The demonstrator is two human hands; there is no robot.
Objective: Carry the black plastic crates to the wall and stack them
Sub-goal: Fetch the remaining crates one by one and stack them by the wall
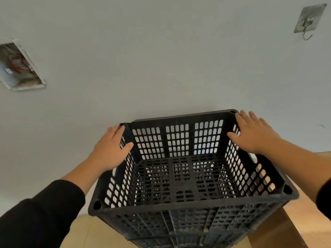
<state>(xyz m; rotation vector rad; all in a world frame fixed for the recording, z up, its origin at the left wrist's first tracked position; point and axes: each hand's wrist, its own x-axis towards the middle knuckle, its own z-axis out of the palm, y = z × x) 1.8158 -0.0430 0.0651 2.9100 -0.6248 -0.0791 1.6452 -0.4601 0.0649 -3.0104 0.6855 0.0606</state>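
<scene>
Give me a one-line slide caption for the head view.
Both hands, left and right, rest on the side rims of the top black crate, stacked against the wall.

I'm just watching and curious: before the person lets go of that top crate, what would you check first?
1. Top crate close to the wall: ok.
2. Another crate underneath: ok, one shows below.
3. Corners lined up with the lower crate: cannot tell.
4. Left hand on the side rim, fingers straight: ok.
5. Right hand on the opposite rim: ok.
6. Top crate empty inside: ok.
</scene>
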